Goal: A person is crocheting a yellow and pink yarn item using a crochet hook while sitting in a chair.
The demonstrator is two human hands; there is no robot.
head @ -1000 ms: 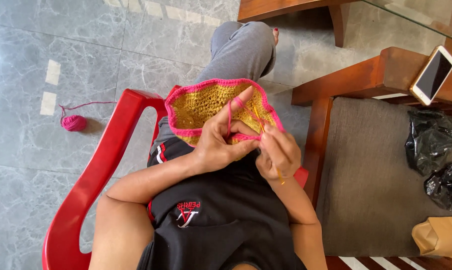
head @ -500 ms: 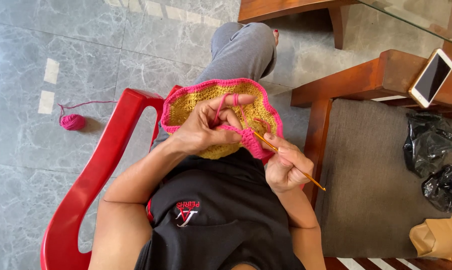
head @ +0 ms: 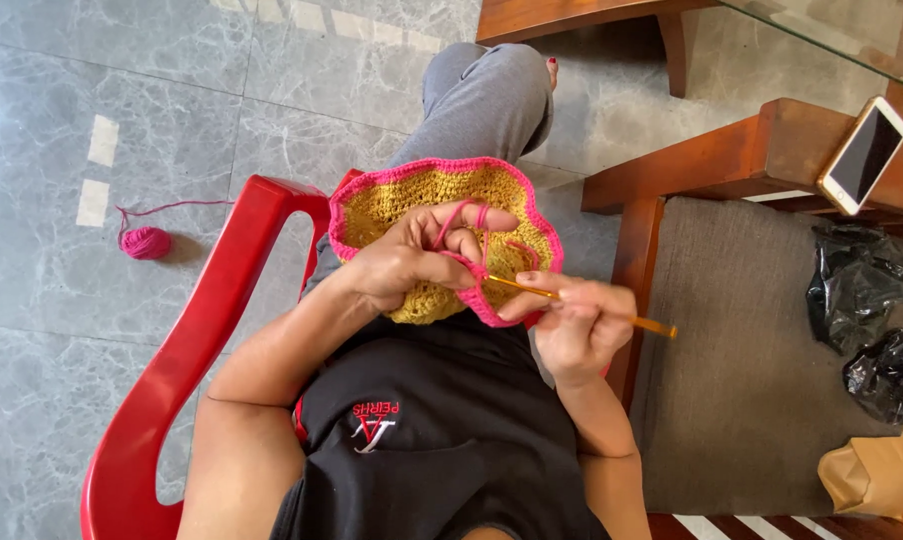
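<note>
**Desk:** Since a second ago, what has moved?

**Photographer:** Both hands. The right hand [head: 577, 325] has swung out from the piece and drawn the hook [head: 582, 305] sideways, so its shaft now lies nearly level with the amber handle sticking out past the knuckles. The left hand [head: 417, 255] has spread flatter over the crochet [head: 392, 200], and the piece has turned a little on the lap.

**Desk:** Where is the crochet now?

**Photographer:** On the lap, above the black shirt [head: 432, 440], a round mustard piece with a wavy pink border. The left hand is closed on its near side, thumb on top, with pink yarn [head: 457, 218] looped over the raised fingers.

**Desk:** And the right hand?

**Photographer:** Pinched shut on the hook, thumb and forefinger near the tip, which meets the pink edge at the near rim. The two hands sit close, joined only by hook and yarn.

**Desk:** What lies around them?

**Photographer:** A grey-trousered leg [head: 482, 95] stretches ahead. The person sits in a red chair [head: 187, 340]. To the left on the marble floor [head: 62, 100] lies a pink ball [head: 147, 242], its strand trailing toward the chair. To the right stands a wooden seat with a grey cushion [head: 742, 380]; a phone [head: 864, 155] lies on its arm, black bags [head: 857, 285] and a brown paper bag [head: 872, 472] on the cushion.
</note>
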